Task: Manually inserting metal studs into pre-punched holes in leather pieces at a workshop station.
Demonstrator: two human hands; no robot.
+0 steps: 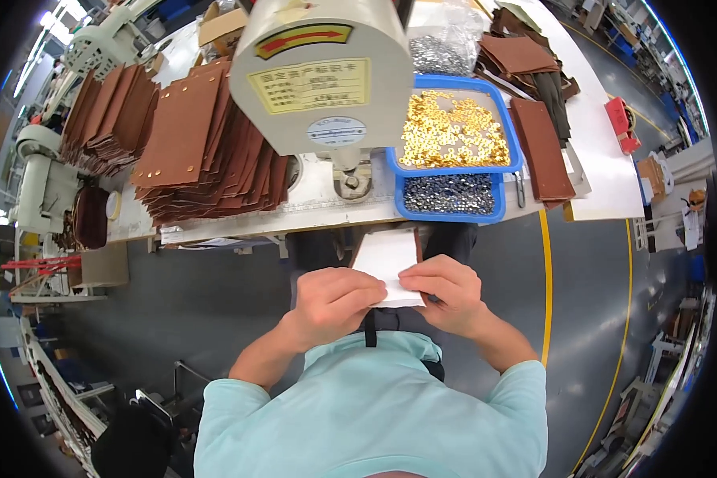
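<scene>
My left hand (338,299) and my right hand (444,291) pinch the near end of a white sheet (386,259) between fingers and thumbs. A strip of brown material shows along the sheet's side edges, as if a brown piece lies against its back. They hold it just off the table's front edge, above my lap. Past it stands a grey-white machine head (334,72) with a small metal tool end (347,159) over the table. To the right of that, a blue tray (515,139) holds many gold-coloured fittings, partly over another blue tray (498,209) with dark metal pieces.
Brown leather-like panels with gold fittings form a stack (183,127) left of the machine, and another stack (107,111) lies farther left. On the right are a brown panel (542,151), more brown pieces (518,56) and a bag of metal parts (442,56). A red object (620,125) is beyond.
</scene>
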